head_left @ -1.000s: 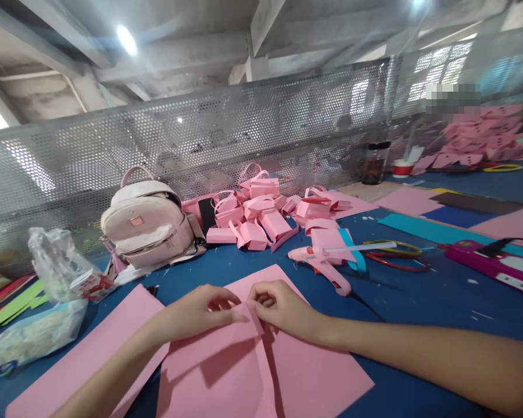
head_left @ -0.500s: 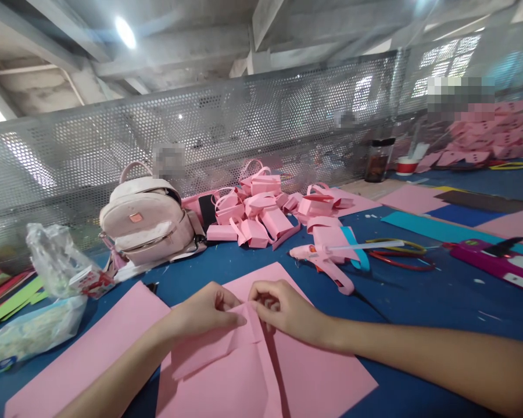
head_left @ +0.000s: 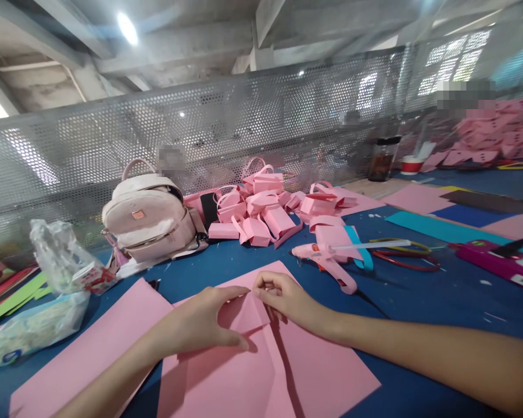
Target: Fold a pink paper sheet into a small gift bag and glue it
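Observation:
A folded pink paper sheet [head_left: 226,371] lies in front of me, its far end bent up into a narrow flap. My right hand [head_left: 283,296] pinches the tip of that flap between thumb and fingers. Around the flap's left side, my left hand [head_left: 200,319] is spread, thumb and fingers apart, fingertips close to the right hand's. Under the folded piece rests another flat pink sheet [head_left: 331,366]. To the left is one more pink sheet [head_left: 91,348].
A pink glue gun [head_left: 326,264] lies beyond my right hand. Small pink paper bags [head_left: 261,212] are piled near a pale backpack [head_left: 148,215]. Plastic bags [head_left: 35,331] lie at left, a magenta device [head_left: 497,261] at right. A perforated metal screen [head_left: 244,122] stands behind.
My left hand has opened, its thumb moving down and away from its fingers, off the paper fold. My right hand has kept its pinch near the tip.

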{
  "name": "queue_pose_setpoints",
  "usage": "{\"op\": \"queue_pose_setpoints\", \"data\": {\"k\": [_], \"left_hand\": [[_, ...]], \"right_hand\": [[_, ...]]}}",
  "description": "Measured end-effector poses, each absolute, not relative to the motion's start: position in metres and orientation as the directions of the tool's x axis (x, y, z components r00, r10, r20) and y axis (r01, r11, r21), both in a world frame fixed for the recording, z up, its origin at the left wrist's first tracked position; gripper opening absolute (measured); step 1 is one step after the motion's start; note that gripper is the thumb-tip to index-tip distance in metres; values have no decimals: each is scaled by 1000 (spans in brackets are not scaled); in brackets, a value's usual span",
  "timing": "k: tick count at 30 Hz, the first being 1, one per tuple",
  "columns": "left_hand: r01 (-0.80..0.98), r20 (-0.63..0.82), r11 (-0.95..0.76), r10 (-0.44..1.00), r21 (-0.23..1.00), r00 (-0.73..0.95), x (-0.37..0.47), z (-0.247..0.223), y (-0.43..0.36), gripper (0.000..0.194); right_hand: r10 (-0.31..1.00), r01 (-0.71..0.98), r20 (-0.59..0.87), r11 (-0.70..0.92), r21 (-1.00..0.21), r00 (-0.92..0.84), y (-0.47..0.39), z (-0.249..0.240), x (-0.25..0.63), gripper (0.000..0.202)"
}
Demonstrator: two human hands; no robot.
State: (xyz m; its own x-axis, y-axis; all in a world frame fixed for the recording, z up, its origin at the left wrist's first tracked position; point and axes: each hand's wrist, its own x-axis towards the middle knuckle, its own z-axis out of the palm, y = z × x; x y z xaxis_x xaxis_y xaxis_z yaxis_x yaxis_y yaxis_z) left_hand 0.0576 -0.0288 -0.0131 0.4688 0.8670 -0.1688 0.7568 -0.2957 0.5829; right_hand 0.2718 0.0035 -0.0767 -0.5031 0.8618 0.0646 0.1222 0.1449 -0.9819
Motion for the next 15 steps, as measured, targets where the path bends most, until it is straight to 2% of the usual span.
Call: {"op": "queue_pose_setpoints", "data": {"k": [2, 5, 8, 12, 15], "left_hand": [[792, -173, -326, 866, 516, 469, 53, -7, -33, 81], [794, -144, -346, 871, 500, 470, 47, -2, -31, 69], [738, -104, -342, 868, 582, 485, 42, 0, -23, 57], [640, -139, -274, 844, 718, 518, 42, 1, -8, 33], [582, -156, -223, 834, 782, 529, 44, -3, -1, 36]], "right_hand": [[866, 113, 68, 142, -983, -495, 6, -79, 272, 30], [869, 104, 68, 136, -985, -490, 6, -79, 273, 34], [874, 105, 129, 200, -974, -469, 2, -74, 276, 33], [823, 114, 267, 369, -922, -502, -4, -66, 277, 36], [840, 98, 245, 330, -939, -484, -4, -66, 274, 27]]}}
